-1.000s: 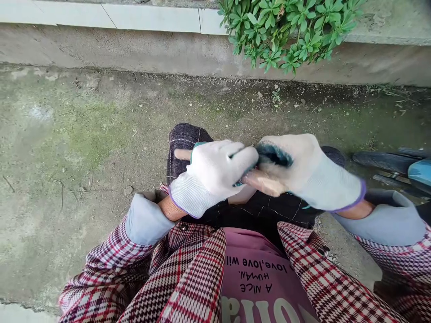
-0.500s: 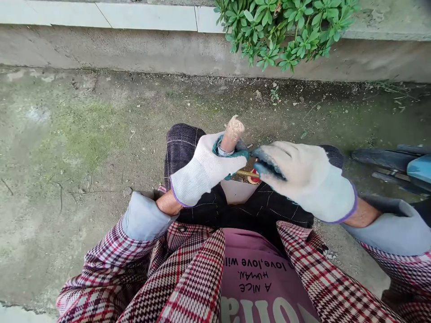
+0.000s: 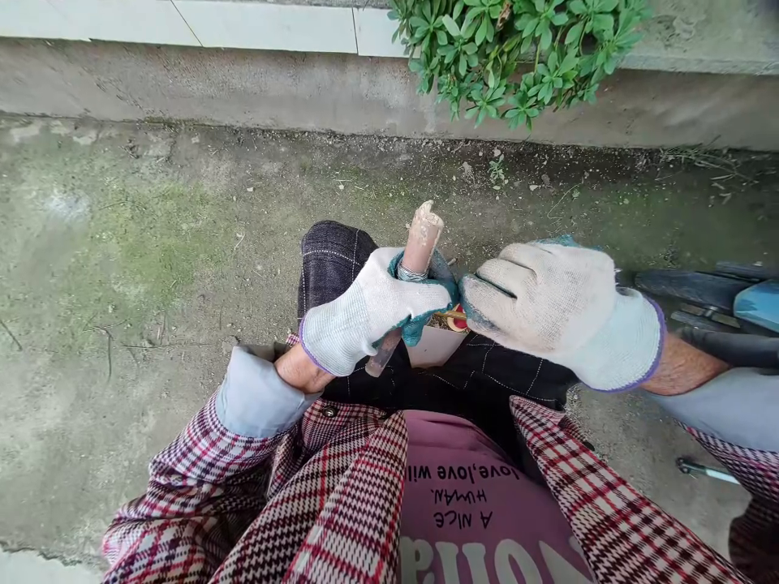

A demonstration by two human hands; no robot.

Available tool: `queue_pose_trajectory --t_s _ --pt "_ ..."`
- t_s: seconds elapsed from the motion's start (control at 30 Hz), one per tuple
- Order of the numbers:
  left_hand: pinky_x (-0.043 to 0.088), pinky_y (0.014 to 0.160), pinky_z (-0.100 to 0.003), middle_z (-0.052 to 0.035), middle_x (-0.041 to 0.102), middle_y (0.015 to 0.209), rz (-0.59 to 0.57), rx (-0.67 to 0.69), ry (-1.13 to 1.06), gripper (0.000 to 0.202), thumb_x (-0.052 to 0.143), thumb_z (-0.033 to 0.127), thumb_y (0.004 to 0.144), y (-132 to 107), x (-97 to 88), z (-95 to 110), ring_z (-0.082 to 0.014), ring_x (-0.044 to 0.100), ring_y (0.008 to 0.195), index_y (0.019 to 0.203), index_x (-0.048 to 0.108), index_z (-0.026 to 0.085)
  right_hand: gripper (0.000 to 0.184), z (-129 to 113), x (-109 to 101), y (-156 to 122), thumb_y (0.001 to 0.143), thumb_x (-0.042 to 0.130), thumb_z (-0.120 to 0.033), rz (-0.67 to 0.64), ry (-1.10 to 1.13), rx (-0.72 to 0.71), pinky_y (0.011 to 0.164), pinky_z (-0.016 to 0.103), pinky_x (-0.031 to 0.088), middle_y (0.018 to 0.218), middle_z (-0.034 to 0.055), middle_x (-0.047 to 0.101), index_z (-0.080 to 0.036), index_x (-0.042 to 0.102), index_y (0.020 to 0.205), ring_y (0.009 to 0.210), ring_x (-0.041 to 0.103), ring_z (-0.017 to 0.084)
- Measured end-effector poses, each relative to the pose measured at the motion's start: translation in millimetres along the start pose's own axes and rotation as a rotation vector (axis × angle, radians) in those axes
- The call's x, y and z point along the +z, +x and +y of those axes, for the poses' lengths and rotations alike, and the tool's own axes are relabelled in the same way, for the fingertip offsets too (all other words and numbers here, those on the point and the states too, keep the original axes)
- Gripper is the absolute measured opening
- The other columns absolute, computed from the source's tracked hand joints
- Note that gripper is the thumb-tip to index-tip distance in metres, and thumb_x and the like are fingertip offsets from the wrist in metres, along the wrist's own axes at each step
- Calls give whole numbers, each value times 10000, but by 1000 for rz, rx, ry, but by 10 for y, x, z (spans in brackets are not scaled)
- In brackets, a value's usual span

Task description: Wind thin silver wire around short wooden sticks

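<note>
Both hands wear white knit gloves with teal palms. My left hand is wrapped around a tool with a worn wooden handle that points up and away, a metal blade end poking out below the fist. My right hand is closed just to the right of it, fingertips pinched on a small brass and red part between the two hands. Both hands hover over my lap in dark checked trousers.
Mossy concrete ground spreads to the left. A low concrete curb with a green leafy plant runs across the back. Dark and blue items lie at the right edge. A thin metal tool lies at lower right.
The left hand turned the wooden handle from lying sideways to pointing upward. The right hand shifted right and closed on the small brass and red part.
</note>
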State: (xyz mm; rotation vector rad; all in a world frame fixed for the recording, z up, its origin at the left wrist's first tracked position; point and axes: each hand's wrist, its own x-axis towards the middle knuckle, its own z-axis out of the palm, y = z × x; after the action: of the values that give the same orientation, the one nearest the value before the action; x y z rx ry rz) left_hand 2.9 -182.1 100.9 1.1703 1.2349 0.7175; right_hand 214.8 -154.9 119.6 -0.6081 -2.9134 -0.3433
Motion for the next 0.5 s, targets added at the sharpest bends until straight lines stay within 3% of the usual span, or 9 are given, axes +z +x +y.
queue_pose_trajectory --t_s 0.07,0.13,0.23,0.37,0.43,0.5 --pt "431 536 -255 17 587 660 23 87 59 70 661 196 732 -40 30 32 -118 529 598 688 607 185 283 9 10 14 994 509 -188 8 42 15 606 351 248 683 65 666 -196 685 771 638 509 203" --pt "414 559 -271 16 580 674 120 219 155 121 664 202 752 -89 70 60 -116 504 614 679 568 193 292 10 8 22 998 511 -270 -32 119 68 590 355 240 675 62 663 -206 677 766 603 498 203" --pt "418 577 -300 12 593 674 174 364 340 166 681 256 804 -157 110 59 -133 530 612 705 556 209 272 7 -30 15 966 536 -335 -128 324 220 584 364 269 678 53 660 -231 632 734 572 491 196" --pt "476 596 -357 -30 665 726 108 543 620 111 685 297 844 -183 100 -30 -204 636 642 784 618 231 295 65 -66 -22 954 569 -308 -245 793 470 594 356 352 625 13 595 -252 540 665 572 488 176" --pt "474 589 -367 -44 669 729 99 734 819 57 632 256 882 -166 92 -89 -217 639 642 834 656 237 292 129 -30 -50 961 575 -325 -284 1060 497 596 343 400 645 9 616 -246 581 680 603 528 179" --pt "463 578 -360 -43 660 708 98 959 996 145 558 197 945 -144 98 -139 -212 629 638 879 685 220 274 188 39 -92 959 597 -359 -318 1288 479 612 333 452 703 19 668 -233 653 721 655 582 187"
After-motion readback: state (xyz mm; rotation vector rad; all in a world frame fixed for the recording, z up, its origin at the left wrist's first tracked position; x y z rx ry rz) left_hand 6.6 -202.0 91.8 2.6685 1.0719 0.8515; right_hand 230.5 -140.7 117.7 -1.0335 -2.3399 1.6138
